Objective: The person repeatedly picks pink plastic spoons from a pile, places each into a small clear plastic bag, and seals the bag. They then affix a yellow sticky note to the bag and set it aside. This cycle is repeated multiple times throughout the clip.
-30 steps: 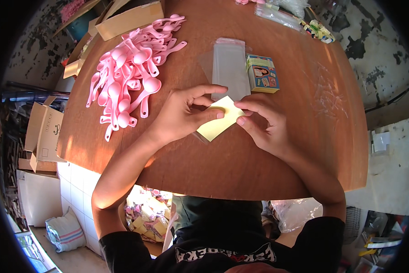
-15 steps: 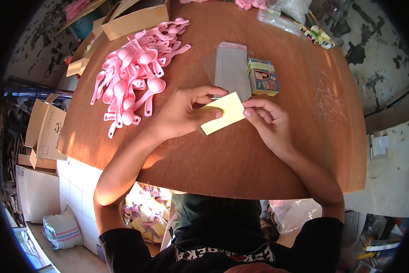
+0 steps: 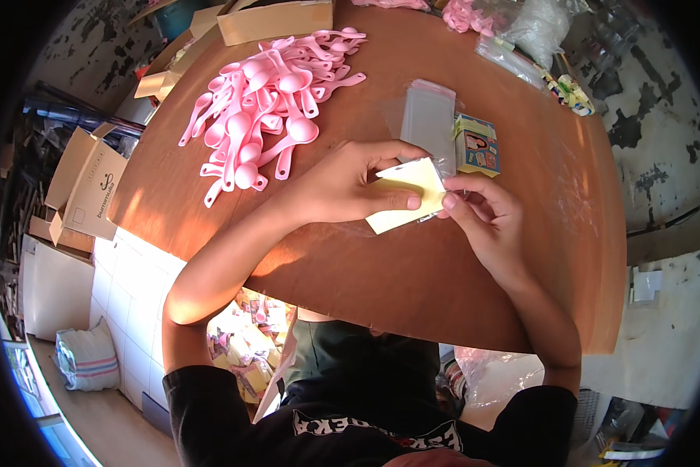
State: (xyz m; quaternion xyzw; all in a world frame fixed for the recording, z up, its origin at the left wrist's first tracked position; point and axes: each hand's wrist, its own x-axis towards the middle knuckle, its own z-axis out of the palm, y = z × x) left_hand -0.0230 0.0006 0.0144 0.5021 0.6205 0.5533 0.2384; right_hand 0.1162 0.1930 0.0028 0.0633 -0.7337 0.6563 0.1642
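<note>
Over the middle of the table, my left hand point(image 3: 358, 187) holds a pale yellow card point(image 3: 428, 177), its thumb lying across the face and its fingers behind. The thumb and forefinger of my right hand point(image 3: 486, 214) pinch at the card's right edge. A shiny bit of clear film seems to show by those fingertips, though its shape is hard to make out. Just beyond the hands lies a stack of clear plastic sleeves point(image 3: 429, 117). Beside it sits a banded stack of blue printed cards point(image 3: 478, 148).
A heap of pink measuring spoons point(image 3: 260, 101) covers the table's far left. Cardboard boxes point(image 3: 276, 22) stand behind it. Clear plastic bags point(image 3: 541, 31) and pink items point(image 3: 468, 17) lie at the far right. Thin clear scraps are scattered on the right side of the brown table point(image 3: 381, 284).
The whole view has shifted, so table things appear farther right. My left thumb reaches farther across the card, whose outline looks more uneven. Shiny film now shows near the right fingertips.
</note>
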